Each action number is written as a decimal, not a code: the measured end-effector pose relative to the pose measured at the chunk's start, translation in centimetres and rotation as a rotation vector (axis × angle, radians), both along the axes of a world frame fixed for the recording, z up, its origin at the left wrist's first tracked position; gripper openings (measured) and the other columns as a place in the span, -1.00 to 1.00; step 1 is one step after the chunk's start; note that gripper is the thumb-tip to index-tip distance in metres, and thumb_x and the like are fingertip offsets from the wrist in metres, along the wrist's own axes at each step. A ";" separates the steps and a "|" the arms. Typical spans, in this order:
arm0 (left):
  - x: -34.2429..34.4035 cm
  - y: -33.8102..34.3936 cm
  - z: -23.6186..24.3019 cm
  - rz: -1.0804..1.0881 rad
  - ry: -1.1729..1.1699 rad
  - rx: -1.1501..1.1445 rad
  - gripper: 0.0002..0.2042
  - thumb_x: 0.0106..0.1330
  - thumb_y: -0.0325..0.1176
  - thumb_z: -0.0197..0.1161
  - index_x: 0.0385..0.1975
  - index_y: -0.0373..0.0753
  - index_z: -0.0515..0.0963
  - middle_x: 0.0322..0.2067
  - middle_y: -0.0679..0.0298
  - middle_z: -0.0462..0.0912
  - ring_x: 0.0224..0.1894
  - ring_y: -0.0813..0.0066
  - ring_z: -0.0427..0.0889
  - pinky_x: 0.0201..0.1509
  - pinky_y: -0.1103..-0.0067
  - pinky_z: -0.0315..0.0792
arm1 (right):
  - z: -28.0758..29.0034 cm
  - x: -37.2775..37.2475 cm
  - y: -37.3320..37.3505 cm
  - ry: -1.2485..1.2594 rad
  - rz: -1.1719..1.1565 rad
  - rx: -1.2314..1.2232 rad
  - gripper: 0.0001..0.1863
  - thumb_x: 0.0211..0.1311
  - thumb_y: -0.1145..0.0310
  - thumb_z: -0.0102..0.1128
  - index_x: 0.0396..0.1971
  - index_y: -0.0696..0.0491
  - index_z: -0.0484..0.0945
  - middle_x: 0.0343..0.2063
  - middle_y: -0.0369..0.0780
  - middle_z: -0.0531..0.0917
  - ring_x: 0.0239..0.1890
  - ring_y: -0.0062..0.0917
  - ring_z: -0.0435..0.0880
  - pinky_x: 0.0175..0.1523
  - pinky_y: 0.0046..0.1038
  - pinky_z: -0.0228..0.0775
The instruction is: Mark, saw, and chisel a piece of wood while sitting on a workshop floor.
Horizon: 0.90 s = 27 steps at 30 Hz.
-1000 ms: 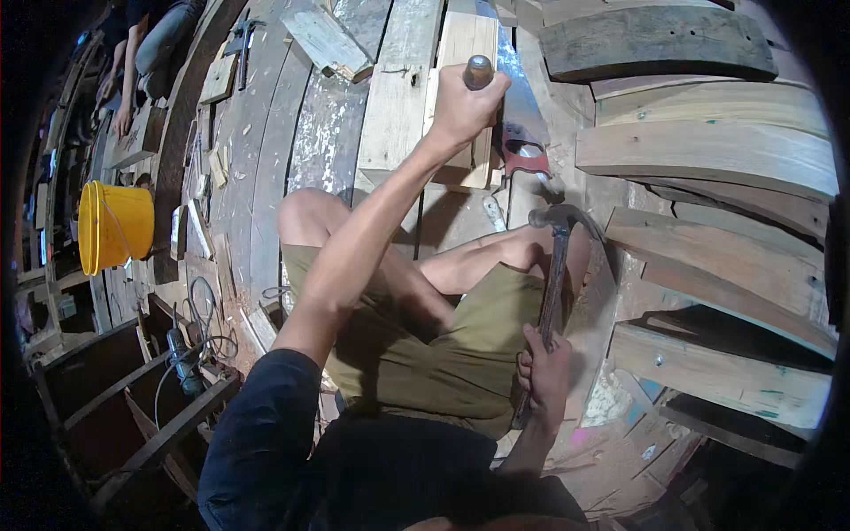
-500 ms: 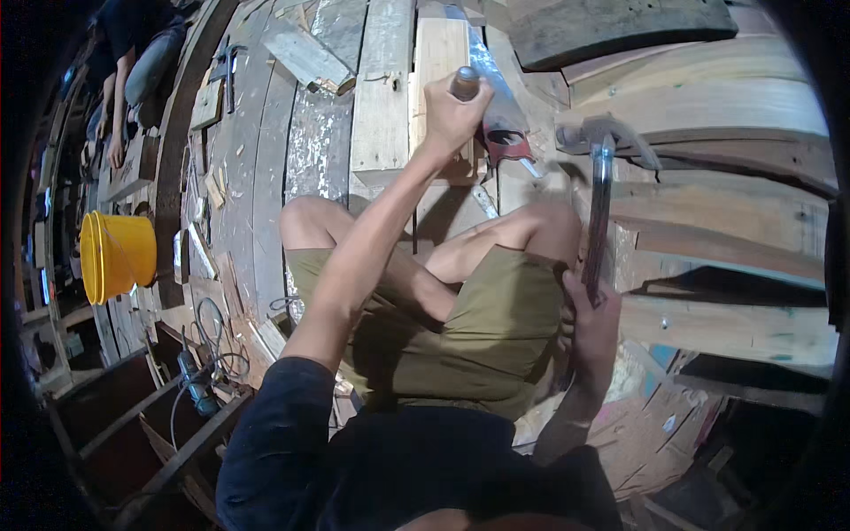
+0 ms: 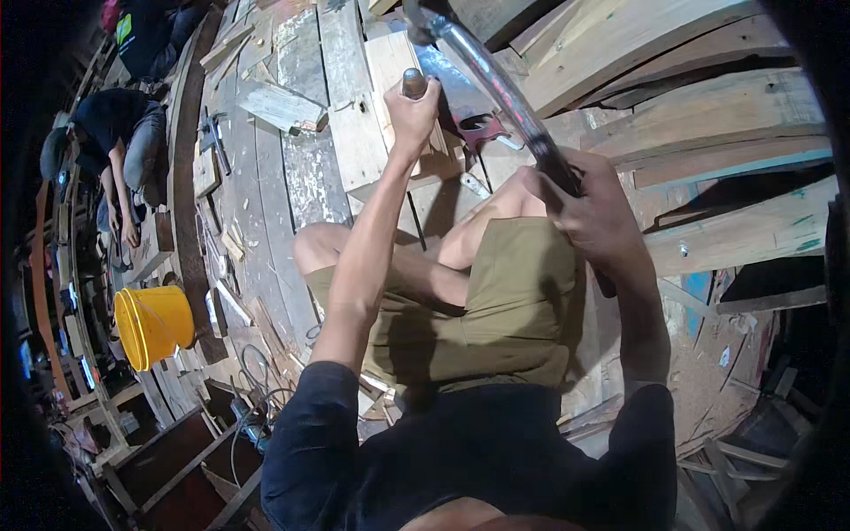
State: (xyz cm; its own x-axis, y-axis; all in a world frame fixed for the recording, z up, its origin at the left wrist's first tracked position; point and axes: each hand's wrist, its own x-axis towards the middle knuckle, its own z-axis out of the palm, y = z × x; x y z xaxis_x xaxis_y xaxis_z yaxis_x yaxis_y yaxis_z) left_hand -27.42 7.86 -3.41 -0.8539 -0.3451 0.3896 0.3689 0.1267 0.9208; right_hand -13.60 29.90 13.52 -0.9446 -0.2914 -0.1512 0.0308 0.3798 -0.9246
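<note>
My left hand [image 3: 413, 124] is closed round an upright chisel [image 3: 413, 81]; only its round-topped handle shows, the blade being hidden under my fist. Beneath it lies a pale squared timber [image 3: 382, 66], between my bent knees and the far side. My right hand [image 3: 598, 212] grips the lower handle of a claw hammer [image 3: 509, 93]. The hammer is raised, its head up at the top edge of the view, beyond and slightly right of the chisel's top. A handsaw with a red handle [image 3: 482, 130] lies just right of the timber.
Curved planks [image 3: 708, 128] are stacked on the right. A yellow bucket [image 3: 155, 326] stands at the left, near a corded power tool [image 3: 251, 427]. Another hammer [image 3: 215, 142] and offcuts lie on the plank floor [image 3: 305, 177]. A co-worker [image 3: 119, 133] crouches at the far left.
The hammer has swung up and leftward from beside my right knee, its head now near the top edge. My left hand still holds the chisel on the timber. The whole view has shifted.
</note>
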 end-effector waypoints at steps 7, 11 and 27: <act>0.5 -0.9 0.5 -0.060 -0.057 0.138 -0.71 0.21 -0.44 0.23 -0.74 -0.28 0.38 -0.78 0.42 0.40 -0.71 0.70 0.38 -0.65 0.60 0.24 | -1.6 1.3 0.7 -0.023 -0.090 0.066 -0.71 0.25 0.19 0.31 -0.45 0.11 0.53 -0.66 -0.50 0.32 -0.58 -0.84 0.21 -0.51 -0.62 -0.03; 0.1 -1.5 0.4 -0.036 0.017 0.156 -0.73 0.22 -0.48 0.19 -0.72 -0.18 0.35 -0.77 0.43 0.38 -0.78 0.70 0.32 -0.74 0.64 0.19 | -0.5 1.2 1.5 -0.151 -0.130 0.282 -0.44 0.20 -0.05 0.27 -0.12 0.20 0.60 -0.49 -0.18 0.66 -0.41 -0.45 0.63 -0.18 -0.42 0.41; 0.3 -2.5 0.6 -0.085 -0.030 0.280 -0.76 0.23 -0.51 0.17 -0.67 -0.22 0.35 -0.77 0.39 0.37 -0.80 0.65 0.32 -0.76 0.61 0.21 | -0.8 1.7 2.0 -0.217 -0.141 0.225 -0.57 0.21 -0.04 0.25 -0.36 0.10 0.59 -0.71 -0.36 0.46 -0.61 -0.69 0.42 -0.44 -0.51 0.28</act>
